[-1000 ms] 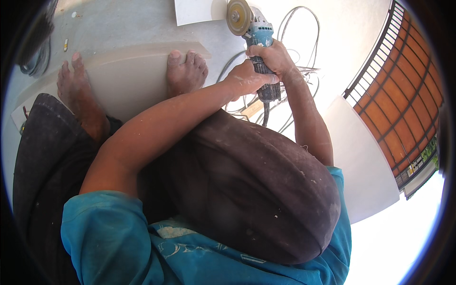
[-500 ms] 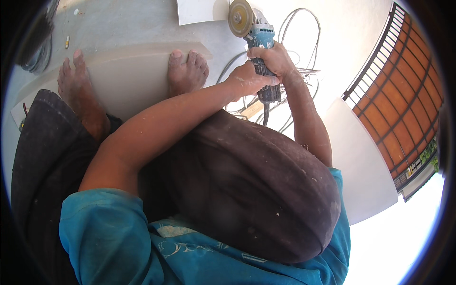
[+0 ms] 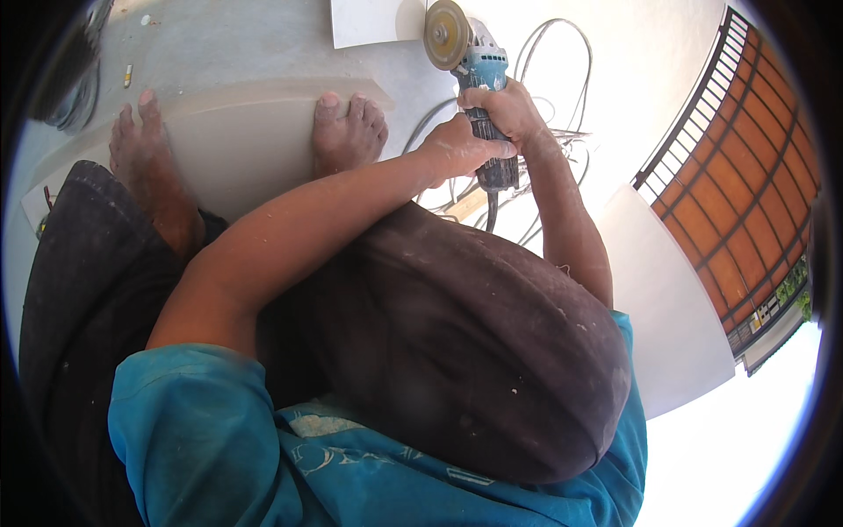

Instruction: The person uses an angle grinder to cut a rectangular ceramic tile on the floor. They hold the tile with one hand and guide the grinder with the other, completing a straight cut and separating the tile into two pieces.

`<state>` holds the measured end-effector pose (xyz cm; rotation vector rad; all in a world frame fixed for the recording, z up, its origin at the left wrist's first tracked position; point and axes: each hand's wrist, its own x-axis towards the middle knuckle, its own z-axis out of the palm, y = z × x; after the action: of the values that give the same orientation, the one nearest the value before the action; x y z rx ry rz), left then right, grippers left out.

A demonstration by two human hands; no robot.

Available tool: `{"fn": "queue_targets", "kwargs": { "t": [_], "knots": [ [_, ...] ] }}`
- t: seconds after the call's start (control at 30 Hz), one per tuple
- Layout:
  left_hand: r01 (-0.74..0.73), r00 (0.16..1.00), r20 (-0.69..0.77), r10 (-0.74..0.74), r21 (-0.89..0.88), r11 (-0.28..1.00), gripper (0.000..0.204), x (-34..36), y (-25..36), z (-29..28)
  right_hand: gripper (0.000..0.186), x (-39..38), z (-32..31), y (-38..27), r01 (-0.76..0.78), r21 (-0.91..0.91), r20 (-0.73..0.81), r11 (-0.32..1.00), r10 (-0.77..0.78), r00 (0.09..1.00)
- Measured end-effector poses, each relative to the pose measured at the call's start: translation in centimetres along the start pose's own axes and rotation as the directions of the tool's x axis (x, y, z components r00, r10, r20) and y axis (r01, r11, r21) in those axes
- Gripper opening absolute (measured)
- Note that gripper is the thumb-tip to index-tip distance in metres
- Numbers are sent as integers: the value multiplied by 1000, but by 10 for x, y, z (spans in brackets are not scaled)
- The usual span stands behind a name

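Note:
I grip a teal-and-black angle grinder (image 3: 484, 66) upright at the top centre, its yellowish disc (image 3: 450, 44) facing left. My right hand (image 3: 507, 112) is closed round the upper body below the head. My left hand (image 3: 461, 145) is closed round the lower handle, with the thumb across it. The disc sits beside the right edge of a white panel (image 3: 376, 19); I cannot tell whether they touch. The grinder's cord (image 3: 492, 211) hangs down behind my raised knee (image 3: 518, 351).
My bare feet (image 3: 347, 136) rest by a pale curved board (image 3: 237, 149) on the grey floor. Tangled cables (image 3: 581, 53) and a wood strip (image 3: 461, 206) lie at the right. A black railing with orange panels (image 3: 738, 193) and a pale sheet (image 3: 667, 325) are at far right. Dark cords (image 3: 75, 105) lie top left.
The whole view has shifted very slightly, with grinder, panel and feet a little farther right and up in the frame. Both hands keep the same grip.

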<state>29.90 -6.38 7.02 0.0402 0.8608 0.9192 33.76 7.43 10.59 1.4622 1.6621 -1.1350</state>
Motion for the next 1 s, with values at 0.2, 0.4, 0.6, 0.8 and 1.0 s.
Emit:
{"fn": "queue_targets", "kwargs": {
  "t": [0.2, 0.4, 0.6, 0.8, 1.0],
  "knots": [
    [-4, 1000, 0, 4, 14, 1000, 59, -3, 3, -1, 36, 4, 1, 4, 17, 13, 10, 1000, -17, 1000],
    [-8, 1000, 16, 9, -33, 999, 59, 5, -6, -2, 36, 5, 0, 0, -14, -13, 6, 1000, 14, 1000],
    [20, 994, -103, 23, 396, 918, 69, -10, -4, 14, 35, -25, 2, 9, -2, 190, -51, 982, 11, 999],
    [-5, 991, -95, 97, 693, 721, 56, -21, 24, -29, 27, -41, 1, 39, 78, 635, -161, 768, 33, 986],
    [-32, 79, -797, 599, 598, 801, 58, -9, 53, -152, 28, -50, 9, 80, 155, 824, -232, 545, 75, 970]
  ]
}}
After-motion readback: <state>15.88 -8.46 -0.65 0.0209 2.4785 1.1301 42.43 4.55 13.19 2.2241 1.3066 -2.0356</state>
